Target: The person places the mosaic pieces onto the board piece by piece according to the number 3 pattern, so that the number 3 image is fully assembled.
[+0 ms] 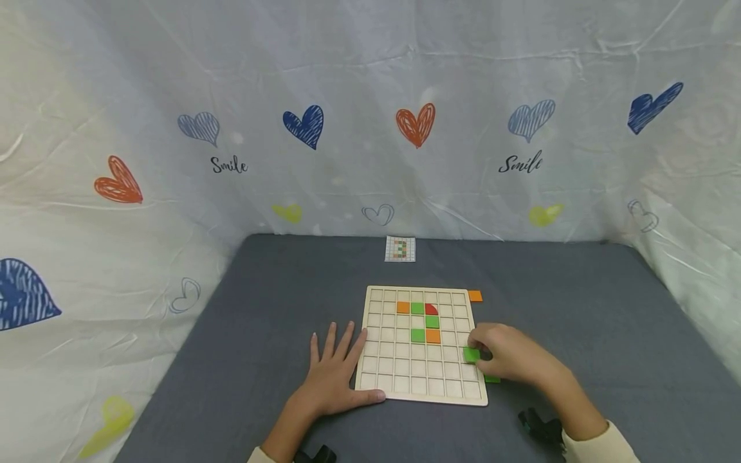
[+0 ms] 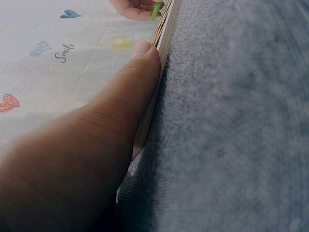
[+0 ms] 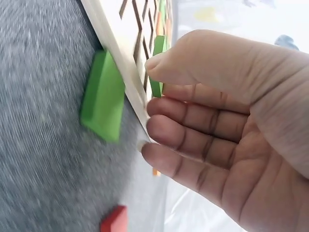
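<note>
Head view got the whole layout: a wooden grid board (image 1: pixel 393 382) on the grey-covered counter (image 1: pixel 278 321), a small pattern card (image 1: pixel 400 249) lying behind it, and six orange, green and red pieces (image 1: pixel 417 308) sitting in its squares. Right wrist view was the only one with the loose red block (image 3: pixel 115 220) in it, and it also showed a loose green block (image 3: pixel 103 96) by the board's edge way better; from above, the hand mostly covered that one.

Right hand (image 1: pixel 509 350) had a green tile (image 1: pixel 471 355) pinched between thumb and index finger over the board's right-hand column, other fingers bent underneath. Left hand (image 1: pixel 332 379) was flat with fingers spread, index finger at the left edge and thumb along the near edge, not gripping anything.

Left wrist view was mostly thumb, its other fingers out of frame, and the green tile was just a sliver up top. Couldn't tell whether that tile touched the board. The card's print was too tiny to read properly.
</note>
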A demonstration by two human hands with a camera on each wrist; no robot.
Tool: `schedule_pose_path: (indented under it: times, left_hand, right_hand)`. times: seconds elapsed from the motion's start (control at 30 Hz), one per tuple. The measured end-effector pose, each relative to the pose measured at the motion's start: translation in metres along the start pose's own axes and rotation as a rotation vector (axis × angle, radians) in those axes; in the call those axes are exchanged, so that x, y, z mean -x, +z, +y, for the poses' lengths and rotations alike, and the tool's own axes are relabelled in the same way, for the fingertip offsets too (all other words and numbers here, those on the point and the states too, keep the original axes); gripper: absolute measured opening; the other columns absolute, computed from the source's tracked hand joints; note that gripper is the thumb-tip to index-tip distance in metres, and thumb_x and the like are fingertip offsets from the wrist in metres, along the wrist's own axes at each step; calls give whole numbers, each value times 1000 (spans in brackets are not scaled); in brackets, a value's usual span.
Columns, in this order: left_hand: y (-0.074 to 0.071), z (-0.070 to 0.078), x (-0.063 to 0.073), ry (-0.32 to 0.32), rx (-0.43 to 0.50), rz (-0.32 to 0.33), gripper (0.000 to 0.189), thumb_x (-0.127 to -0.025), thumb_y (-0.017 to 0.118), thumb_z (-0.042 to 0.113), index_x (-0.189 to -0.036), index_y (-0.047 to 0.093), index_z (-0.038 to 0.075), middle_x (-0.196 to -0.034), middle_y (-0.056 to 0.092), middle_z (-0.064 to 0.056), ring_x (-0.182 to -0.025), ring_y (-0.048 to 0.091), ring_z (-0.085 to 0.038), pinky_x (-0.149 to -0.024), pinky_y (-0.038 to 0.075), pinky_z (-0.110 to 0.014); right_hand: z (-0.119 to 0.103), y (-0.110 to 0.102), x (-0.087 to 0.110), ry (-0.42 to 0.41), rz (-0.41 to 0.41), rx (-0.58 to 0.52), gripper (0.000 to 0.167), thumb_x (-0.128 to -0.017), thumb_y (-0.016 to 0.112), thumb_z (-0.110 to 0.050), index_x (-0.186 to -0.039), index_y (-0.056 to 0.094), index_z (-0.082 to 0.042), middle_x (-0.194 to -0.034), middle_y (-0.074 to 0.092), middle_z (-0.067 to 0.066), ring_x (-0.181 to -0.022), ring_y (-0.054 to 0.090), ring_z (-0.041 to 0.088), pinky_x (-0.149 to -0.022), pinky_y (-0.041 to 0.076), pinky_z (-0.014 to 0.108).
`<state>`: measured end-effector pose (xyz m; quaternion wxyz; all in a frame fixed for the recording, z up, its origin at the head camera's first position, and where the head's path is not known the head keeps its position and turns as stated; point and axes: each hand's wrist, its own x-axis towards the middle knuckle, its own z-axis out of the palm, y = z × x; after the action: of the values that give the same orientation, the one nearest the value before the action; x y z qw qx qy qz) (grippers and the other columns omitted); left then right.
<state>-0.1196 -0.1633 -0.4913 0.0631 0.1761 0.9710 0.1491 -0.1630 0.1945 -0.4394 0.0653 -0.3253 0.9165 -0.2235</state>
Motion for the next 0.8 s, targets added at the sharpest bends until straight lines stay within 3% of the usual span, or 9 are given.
schedule_pose_path:
  times: [0.27,0.8]
  left_hand:
    - [1,-1,0,-3,-3,-3,117,-75,48,92,-163,17,22,-167,8,-10,-150,-7,-43,-110,-6,-71]
    - [0,0,1,0,2,-4,117,-75,49,91,-163,17,22,-167,9,-10,-150,-6,-43,-110,-6,-72]
  right_hand:
    - [-3,8,-8,-60,20,14,22,-72,73,1,-85,66,-16,-80,50,-9,-72,44,6,-63,39,26]
    - [-8,14,-17,-38,17,-25,20,-79,80,-2,-95,74,-12,-85,57,-10,-74,49,7,-64,44,27]
